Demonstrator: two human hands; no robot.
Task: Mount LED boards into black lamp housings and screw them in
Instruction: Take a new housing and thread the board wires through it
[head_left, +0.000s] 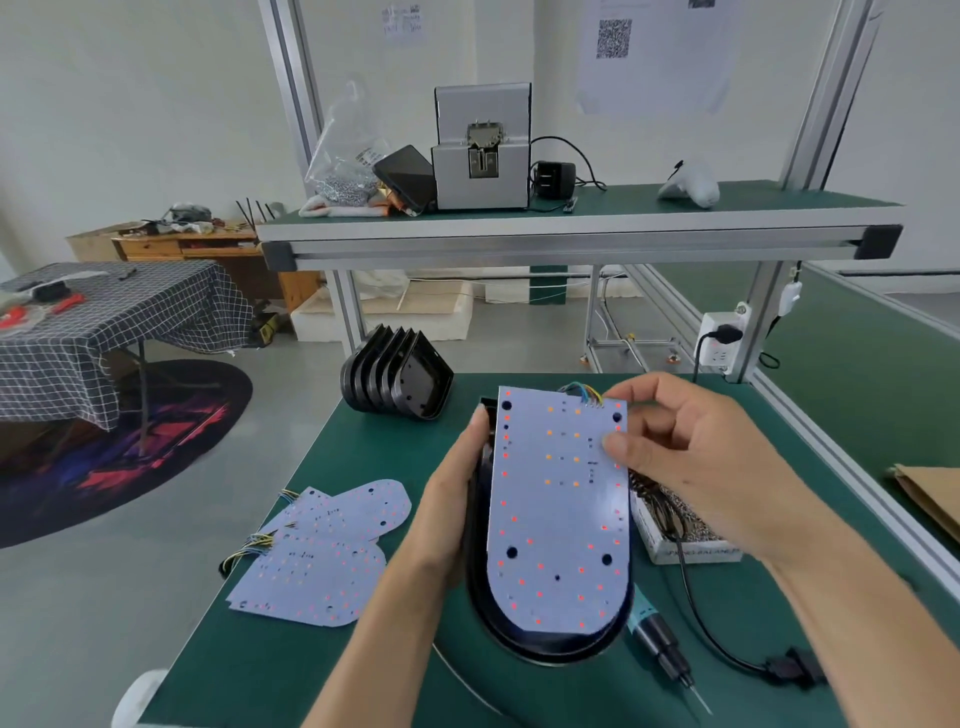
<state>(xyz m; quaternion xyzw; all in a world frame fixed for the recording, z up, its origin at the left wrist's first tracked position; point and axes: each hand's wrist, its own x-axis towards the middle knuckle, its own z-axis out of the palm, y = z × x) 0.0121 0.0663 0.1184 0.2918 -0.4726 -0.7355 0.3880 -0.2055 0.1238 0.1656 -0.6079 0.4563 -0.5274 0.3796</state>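
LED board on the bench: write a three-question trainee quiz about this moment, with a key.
1. True or false: the LED board is already screwed into the black housing.
2. Which hand steadies the housing's side?
3. The electric screwdriver is: A) in the right hand, B) lying on the green table, C) on the shelf.

Key: 1 false, it sits tilted, pinched by the right hand. 2 left hand. 3 B.

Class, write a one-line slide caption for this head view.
Left hand steadies a black housing while right hand places an LED board in it.
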